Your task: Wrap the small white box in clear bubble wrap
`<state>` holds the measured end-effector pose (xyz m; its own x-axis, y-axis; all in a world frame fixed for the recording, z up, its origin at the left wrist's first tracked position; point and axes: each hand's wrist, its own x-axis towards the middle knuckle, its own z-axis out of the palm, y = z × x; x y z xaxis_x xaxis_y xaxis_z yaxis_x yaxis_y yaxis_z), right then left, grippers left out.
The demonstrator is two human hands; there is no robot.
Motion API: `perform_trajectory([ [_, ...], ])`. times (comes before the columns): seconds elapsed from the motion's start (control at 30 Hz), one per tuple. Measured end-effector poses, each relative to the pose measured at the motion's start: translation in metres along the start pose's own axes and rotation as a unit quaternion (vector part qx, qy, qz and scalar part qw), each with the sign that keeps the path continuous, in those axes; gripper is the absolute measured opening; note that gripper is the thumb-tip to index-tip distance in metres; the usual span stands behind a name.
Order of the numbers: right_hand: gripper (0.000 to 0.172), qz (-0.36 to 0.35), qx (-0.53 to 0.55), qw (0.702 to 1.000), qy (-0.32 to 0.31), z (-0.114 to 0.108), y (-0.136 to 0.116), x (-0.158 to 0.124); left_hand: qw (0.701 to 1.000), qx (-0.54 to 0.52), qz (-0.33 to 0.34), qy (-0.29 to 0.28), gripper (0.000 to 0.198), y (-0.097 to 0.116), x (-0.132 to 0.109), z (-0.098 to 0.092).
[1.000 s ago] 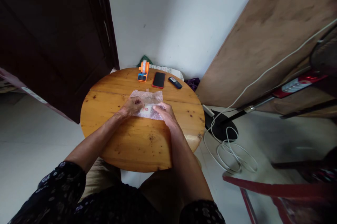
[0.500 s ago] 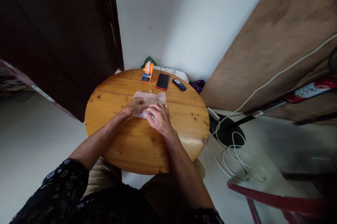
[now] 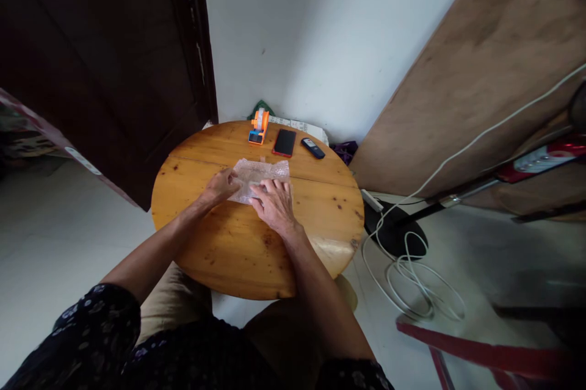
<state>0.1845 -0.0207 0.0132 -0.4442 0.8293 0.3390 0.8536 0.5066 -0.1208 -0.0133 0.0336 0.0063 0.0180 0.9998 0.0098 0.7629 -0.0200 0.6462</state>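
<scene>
A sheet of bubble wrap (image 3: 263, 171) lies on the round wooden table (image 3: 229, 243), seemingly folded or wrapped flat. My left hand (image 3: 220, 186) is at its left edge, fingers slightly bent and apart, the fingertips by the plastic. Over the right part of the wrap rests my right hand (image 3: 275, 202), its fingers spread and lying on the surface. Whether something is inside the wrap I cannot make out.
Along the table's far side stand an orange tape dispenser (image 3: 259, 126), a dark phone with a red edge (image 3: 284, 143) and a small dark handset (image 3: 312, 147). A white cable (image 3: 414, 274) lies coiled on the floor to the right, near a red chair (image 3: 476, 347).
My left hand has moved left, from over the bubble wrap to its left edge. The right hand's fingers have spread out flatter on the wrap.
</scene>
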Motion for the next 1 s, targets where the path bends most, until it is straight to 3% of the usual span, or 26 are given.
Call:
perform_trajectory([
  [0.17, 0.033, 0.000, -0.003, 1.000, -0.006, -0.001, -0.002, 0.001, 0.998, 0.041, -0.054, -0.004, 0.042, -0.009, -0.008, -0.014],
  [0.33, 0.032, -0.006, 0.000, 1.000, 0.011, 0.000, -0.001, 0.001, 0.982, -0.111, -0.123, -0.086, 0.023, -0.008, -0.010, -0.014],
  [0.43, 0.032, -0.006, 0.003, 1.000, 0.014, 0.001, -0.002, 0.001, 0.974, -0.186, -0.103, -0.076, 0.024, -0.009, -0.011, -0.010],
  [0.57, 0.033, -0.006, 0.005, 1.000, 0.014, 0.002, -0.002, 0.002, 0.970, -0.197, -0.118, -0.077, 0.026, -0.008, -0.012, -0.011],
  [0.77, 0.029, -0.005, 0.004, 1.000, 0.015, 0.001, -0.003, 0.002, 0.971, -0.221, -0.095, -0.005, 0.020, 0.009, -0.009, -0.009],
  [1.0, 0.027, 0.000, -0.001, 1.000, 0.014, 0.002, -0.006, 0.002, 0.924, -0.360, -0.115, -0.067, 0.013, 0.037, -0.013, 0.005],
])
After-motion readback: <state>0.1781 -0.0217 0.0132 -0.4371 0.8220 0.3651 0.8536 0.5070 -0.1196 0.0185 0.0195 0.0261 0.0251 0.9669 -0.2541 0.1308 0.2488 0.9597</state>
